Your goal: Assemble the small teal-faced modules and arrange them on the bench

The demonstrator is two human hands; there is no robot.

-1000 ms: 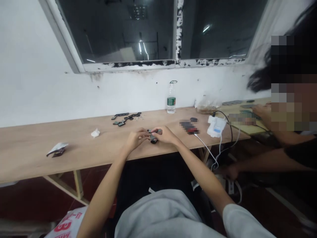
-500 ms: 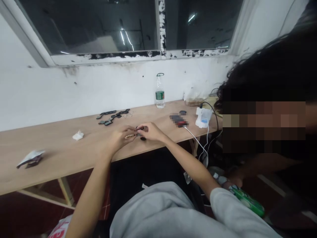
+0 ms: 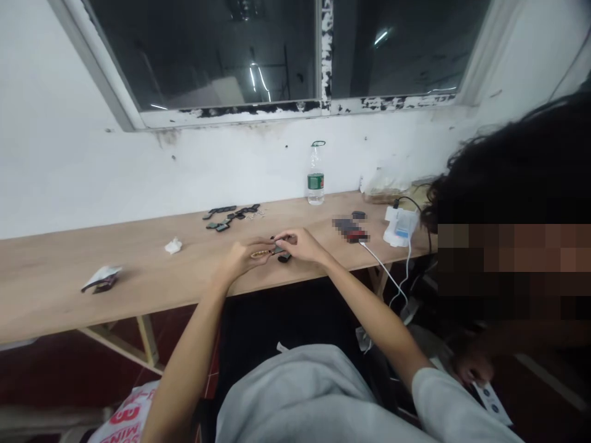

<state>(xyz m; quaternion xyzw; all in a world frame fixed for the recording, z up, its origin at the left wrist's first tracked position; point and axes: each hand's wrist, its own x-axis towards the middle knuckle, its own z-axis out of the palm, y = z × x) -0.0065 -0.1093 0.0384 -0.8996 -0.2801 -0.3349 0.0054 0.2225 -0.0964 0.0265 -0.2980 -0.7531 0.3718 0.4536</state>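
Note:
My left hand (image 3: pixel 244 257) and my right hand (image 3: pixel 301 245) meet over the near edge of the wooden table. Between their pinched fingertips is a small dark flat piece (image 3: pixel 279 250), too small to name. A string of tan beads (image 3: pixel 261 253) shows at the fingers of my left hand. Just under my right hand lies a small black object (image 3: pixel 284 258). Farther back on the table several dark flat pieces (image 3: pixel 221 226) lie in a loose group, with tiny pale bits (image 3: pixel 253 215) beside them.
A crumpled tissue (image 3: pixel 173 246) and a torn wrapper (image 3: pixel 104 279) lie on the left. A water bottle (image 3: pixel 316 181) stands by the wall. On the right are a blurred dark device (image 3: pixel 351 229), a white box-like charger (image 3: pixel 401 226) and cables. A co-worker's hand (image 3: pixel 475 367) holds a white strip.
The view has swung left, so everything appears farther right. My hands stay together on the dark piece. The co-worker's green bottle is out of sight; a white strip shows at that hand.

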